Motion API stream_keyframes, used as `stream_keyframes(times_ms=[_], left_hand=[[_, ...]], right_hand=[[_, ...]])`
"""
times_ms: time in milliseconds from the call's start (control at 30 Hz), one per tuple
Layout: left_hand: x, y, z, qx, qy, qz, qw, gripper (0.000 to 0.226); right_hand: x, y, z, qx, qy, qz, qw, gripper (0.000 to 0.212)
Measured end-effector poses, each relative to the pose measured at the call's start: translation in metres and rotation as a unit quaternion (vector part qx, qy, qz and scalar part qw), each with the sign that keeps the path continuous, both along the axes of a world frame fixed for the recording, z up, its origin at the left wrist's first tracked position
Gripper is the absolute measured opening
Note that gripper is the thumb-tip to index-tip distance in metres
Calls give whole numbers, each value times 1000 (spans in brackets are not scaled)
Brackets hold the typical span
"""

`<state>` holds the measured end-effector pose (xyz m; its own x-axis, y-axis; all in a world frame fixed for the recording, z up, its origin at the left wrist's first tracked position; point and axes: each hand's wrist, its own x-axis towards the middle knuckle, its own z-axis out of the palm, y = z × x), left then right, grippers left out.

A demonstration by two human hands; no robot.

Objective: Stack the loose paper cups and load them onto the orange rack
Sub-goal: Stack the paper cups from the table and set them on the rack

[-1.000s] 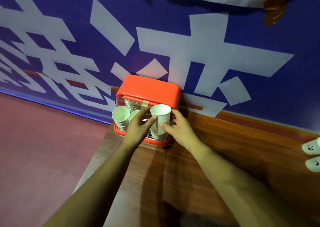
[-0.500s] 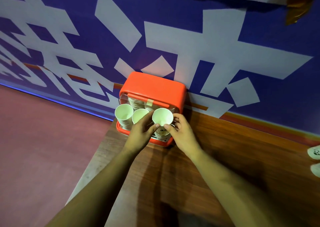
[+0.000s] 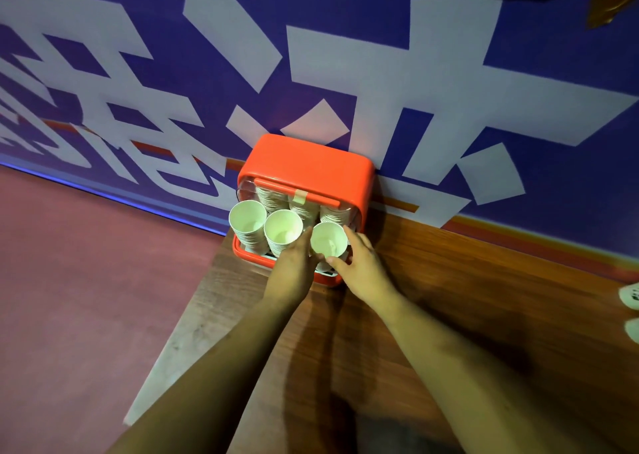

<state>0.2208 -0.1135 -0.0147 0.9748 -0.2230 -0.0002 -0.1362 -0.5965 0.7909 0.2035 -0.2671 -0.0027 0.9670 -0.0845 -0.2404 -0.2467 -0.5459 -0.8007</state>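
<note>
Orange rack point(image 3: 307, 163) sits at the far left corner of the wooden table point(image 3: 449, 315), its back against the blue banner wall point(image 3: 380, 73) with big white characters. Three stacks of paper cups stand mouth-up along the rack's front edge: left-front stack point(image 3: 247, 216), middle-front stack point(image 3: 283, 227), right-front stack point(image 3: 328, 239), with neighbouring rims touching or nearly so. Behind them, under the rack's orange top and clear cover, more cup stacks point(image 3: 273, 196) show in a back row; count not clear. A bit of tape point(image 3: 300, 196) sits on the orange bar across the rack's front opening. Left hand point(image 3: 294, 270) is at the rack's front, fingers curled against the left side of the right-front stack, between it and the middle-front stack, so grasping it. Right hand point(image 3: 363, 267) is at the rack's front right corner, thumb under the stack's rim on the near side and fingers wrapped round its right side, also grasping it. The lower part of that stack is hidden by the hands, so I cannot tell whether it is fully seated in the rack. Two loose white cups point(image 3: 629, 296) lie on the table far right of the rack, cut off by the frame edge. Reddish floor point(image 3: 86, 280) lies left of the rack and below the table edge.
</note>
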Motion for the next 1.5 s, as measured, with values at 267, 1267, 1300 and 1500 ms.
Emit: stream_keyframes(times_ms=[267, 1267, 1300, 1500], left_hand=[[-1, -4, -14, 63, -8, 10, 998, 39], [-126, -385, 70, 121, 49, -245, 961, 44], [-135, -412, 71, 126, 45, -258, 957, 45], [-169, -532, 65, 163, 30, -308, 937, 50]], right_hand=[[6, 1, -11, -67, 35, 15, 997, 70], [-304, -445, 62, -202, 31, -316, 927, 56], [-315, -464, 61, -204, 31, -325, 923, 55], [-336, -535, 39, -218, 62, -303, 926, 54]])
